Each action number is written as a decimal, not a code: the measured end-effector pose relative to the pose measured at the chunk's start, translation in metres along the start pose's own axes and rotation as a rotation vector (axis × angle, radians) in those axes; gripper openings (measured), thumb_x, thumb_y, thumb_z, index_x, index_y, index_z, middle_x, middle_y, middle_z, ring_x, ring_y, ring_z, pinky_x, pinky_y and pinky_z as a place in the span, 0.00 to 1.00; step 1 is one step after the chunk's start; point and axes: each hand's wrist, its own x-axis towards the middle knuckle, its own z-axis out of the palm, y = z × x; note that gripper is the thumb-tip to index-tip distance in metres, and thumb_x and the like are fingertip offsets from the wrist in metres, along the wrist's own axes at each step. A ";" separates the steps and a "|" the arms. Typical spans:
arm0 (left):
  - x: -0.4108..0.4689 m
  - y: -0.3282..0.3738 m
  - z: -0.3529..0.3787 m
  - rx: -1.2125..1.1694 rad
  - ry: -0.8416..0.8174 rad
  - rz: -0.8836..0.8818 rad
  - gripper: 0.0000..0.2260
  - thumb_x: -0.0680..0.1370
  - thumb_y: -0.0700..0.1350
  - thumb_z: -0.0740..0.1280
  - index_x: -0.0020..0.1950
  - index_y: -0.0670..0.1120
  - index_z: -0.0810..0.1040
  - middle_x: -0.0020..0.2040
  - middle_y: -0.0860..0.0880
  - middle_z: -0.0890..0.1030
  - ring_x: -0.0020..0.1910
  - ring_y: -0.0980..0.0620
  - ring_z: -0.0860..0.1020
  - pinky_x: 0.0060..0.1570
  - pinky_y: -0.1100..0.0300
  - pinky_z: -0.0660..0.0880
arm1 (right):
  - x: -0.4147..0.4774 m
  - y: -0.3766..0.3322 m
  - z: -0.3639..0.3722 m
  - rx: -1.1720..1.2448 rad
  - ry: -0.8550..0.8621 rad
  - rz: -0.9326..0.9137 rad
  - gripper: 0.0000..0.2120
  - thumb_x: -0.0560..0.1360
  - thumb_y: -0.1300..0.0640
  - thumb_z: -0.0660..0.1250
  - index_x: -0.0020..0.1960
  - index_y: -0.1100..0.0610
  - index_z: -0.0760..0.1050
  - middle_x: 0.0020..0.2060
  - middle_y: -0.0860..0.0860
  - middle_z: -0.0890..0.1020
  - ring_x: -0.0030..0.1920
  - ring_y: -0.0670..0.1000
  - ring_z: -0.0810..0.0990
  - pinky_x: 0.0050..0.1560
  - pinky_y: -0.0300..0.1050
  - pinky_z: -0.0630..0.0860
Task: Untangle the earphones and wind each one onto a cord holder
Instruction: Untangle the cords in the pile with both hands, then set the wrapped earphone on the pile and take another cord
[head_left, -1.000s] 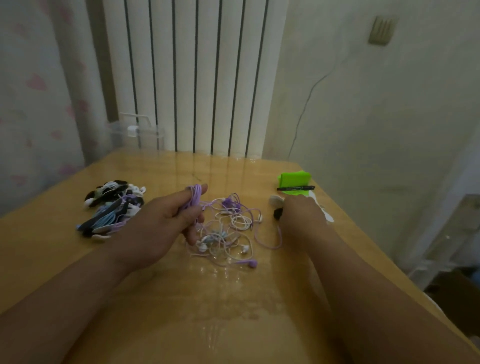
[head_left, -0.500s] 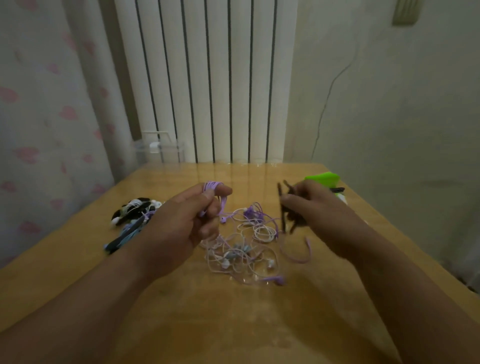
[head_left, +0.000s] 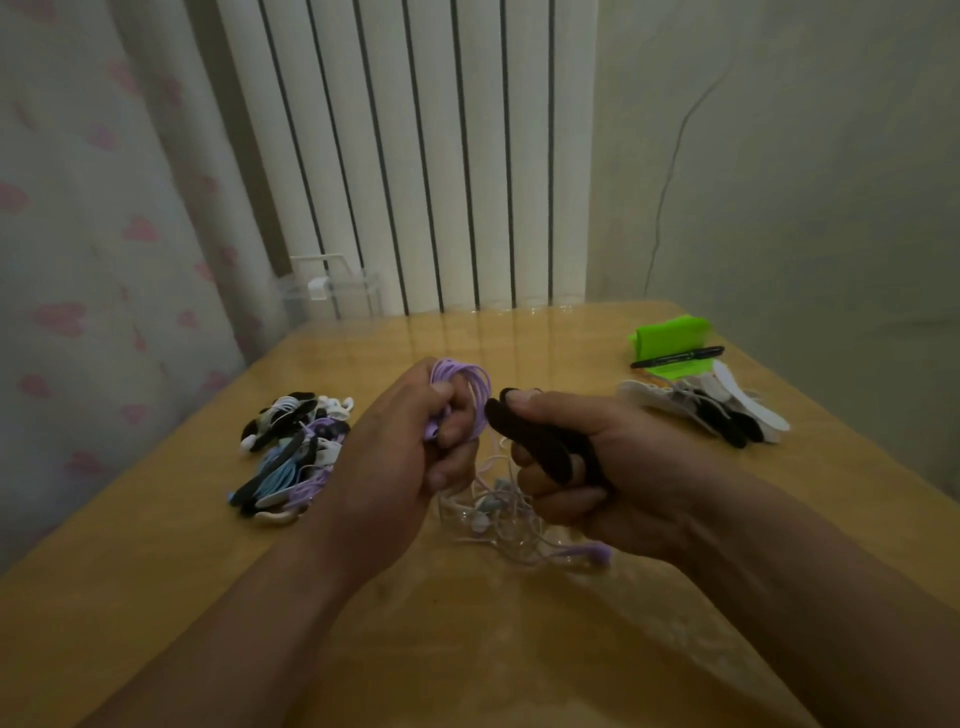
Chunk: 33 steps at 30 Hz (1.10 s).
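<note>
Head view: left hand (head_left: 395, 467) clamps purple earphone coil (head_left: 469, 380), right hand (head_left: 618, 467) clamps black cord holder (head_left: 537, 441), both well inside table (head_left: 156, 597) edges

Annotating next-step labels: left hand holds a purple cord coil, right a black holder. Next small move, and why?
Probably bring the black strap-like cord holder against the coiled purple earphone cord and start wrapping. The left hand grips the coil bundled, the right hand pinches the holder right beside it, both above the loose earphone tangle.
</note>
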 end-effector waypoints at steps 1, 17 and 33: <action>-0.001 0.001 0.000 0.015 -0.003 0.010 0.10 0.86 0.41 0.51 0.48 0.44 0.69 0.36 0.46 0.66 0.27 0.51 0.59 0.29 0.57 0.62 | 0.000 0.000 0.001 -0.004 -0.002 0.001 0.07 0.82 0.56 0.65 0.52 0.60 0.71 0.33 0.51 0.67 0.33 0.46 0.57 0.32 0.38 0.49; -0.010 0.005 0.005 0.194 -0.021 0.072 0.08 0.83 0.42 0.54 0.49 0.37 0.65 0.35 0.47 0.66 0.29 0.51 0.61 0.31 0.54 0.59 | 0.001 -0.001 0.004 -0.107 -0.034 -0.043 0.12 0.84 0.53 0.63 0.58 0.62 0.77 0.31 0.50 0.68 0.28 0.45 0.60 0.27 0.37 0.53; -0.032 0.007 0.022 0.336 -0.024 0.414 0.09 0.76 0.46 0.57 0.39 0.56 0.72 0.32 0.55 0.69 0.30 0.59 0.63 0.31 0.66 0.63 | -0.006 0.009 0.009 -0.773 0.082 -0.713 0.21 0.82 0.35 0.55 0.48 0.52 0.73 0.32 0.48 0.74 0.30 0.43 0.70 0.33 0.40 0.68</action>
